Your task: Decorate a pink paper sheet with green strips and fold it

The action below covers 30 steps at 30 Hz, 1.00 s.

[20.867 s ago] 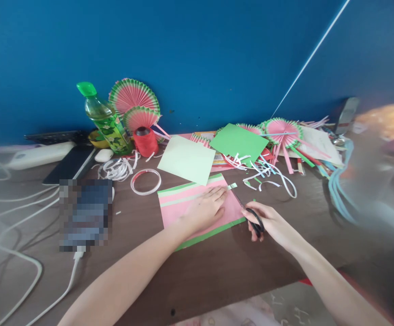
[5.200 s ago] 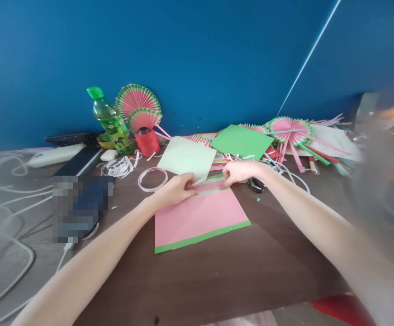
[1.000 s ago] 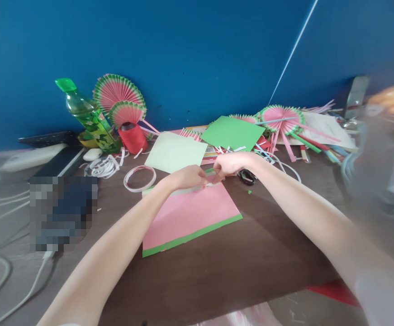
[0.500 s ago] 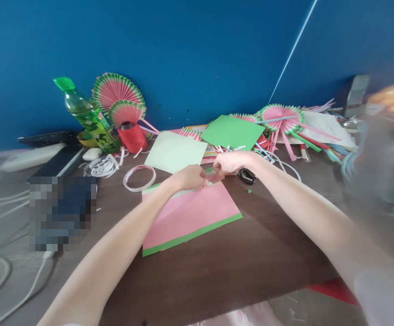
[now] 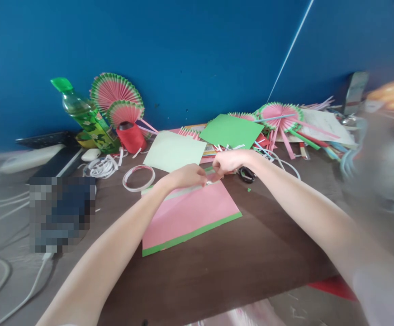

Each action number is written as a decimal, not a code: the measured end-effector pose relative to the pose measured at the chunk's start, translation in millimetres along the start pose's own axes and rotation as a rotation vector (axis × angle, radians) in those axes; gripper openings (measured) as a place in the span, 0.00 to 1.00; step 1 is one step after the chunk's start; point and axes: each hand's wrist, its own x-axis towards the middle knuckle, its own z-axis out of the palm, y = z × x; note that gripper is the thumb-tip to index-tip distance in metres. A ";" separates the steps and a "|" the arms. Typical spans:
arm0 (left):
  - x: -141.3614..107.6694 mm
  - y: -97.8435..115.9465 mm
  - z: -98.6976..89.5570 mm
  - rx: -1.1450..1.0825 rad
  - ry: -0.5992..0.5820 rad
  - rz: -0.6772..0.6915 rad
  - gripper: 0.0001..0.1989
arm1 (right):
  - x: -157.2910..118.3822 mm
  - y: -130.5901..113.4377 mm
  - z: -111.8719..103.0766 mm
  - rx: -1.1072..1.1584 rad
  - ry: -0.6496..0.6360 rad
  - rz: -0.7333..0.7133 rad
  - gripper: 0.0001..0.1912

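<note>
A pink sheet with green edges (image 5: 190, 215) lies flat on the brown table. Over its far edge my left hand (image 5: 192, 175) is closed, fingertips pinched at a small whitish strip too small to make out. Right beside it my right hand (image 5: 229, 162) is closed too, its fingers pressed together near the sheet's far right corner; what they hold is hidden. A pale strip runs along the sheet's far edge. The roll of white tape (image 5: 139, 188) lies to the left of the sheet.
Behind the hands lie a pale green sheet (image 5: 173, 151) and a bright green sheet (image 5: 232, 130). Pleated paper fans (image 5: 115, 93), a green bottle (image 5: 88, 120) and a red thread spool (image 5: 131, 137) stand at the back left. White cables (image 5: 102, 166) and a dark device (image 5: 69, 203) lie left.
The view has shifted very slightly. Both hands stay nearly in place at the sheet's far edge, their fingers still closed.
</note>
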 end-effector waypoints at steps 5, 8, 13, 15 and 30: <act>-0.7 1.4 -0.9 0.014 0.018 -0.021 0.10 | -0.7 0.1 -0.6 0.014 -0.006 -0.009 0.18; -0.7 2.6 -0.8 0.004 0.018 -0.044 0.09 | -0.4 1.2 -0.7 0.041 -0.008 -0.028 0.19; -0.2 4.8 -0.4 -0.001 0.001 -0.066 0.10 | -0.5 3.4 -1.3 0.070 -0.022 -0.055 0.21; -0.2 5.4 -0.3 0.000 0.002 -0.065 0.10 | -1.2 3.4 -1.7 0.070 -0.019 -0.054 0.21; -2.1 7.2 0.2 0.006 0.018 -0.087 0.08 | -1.8 1.6 -1.5 0.068 -0.016 -0.047 0.22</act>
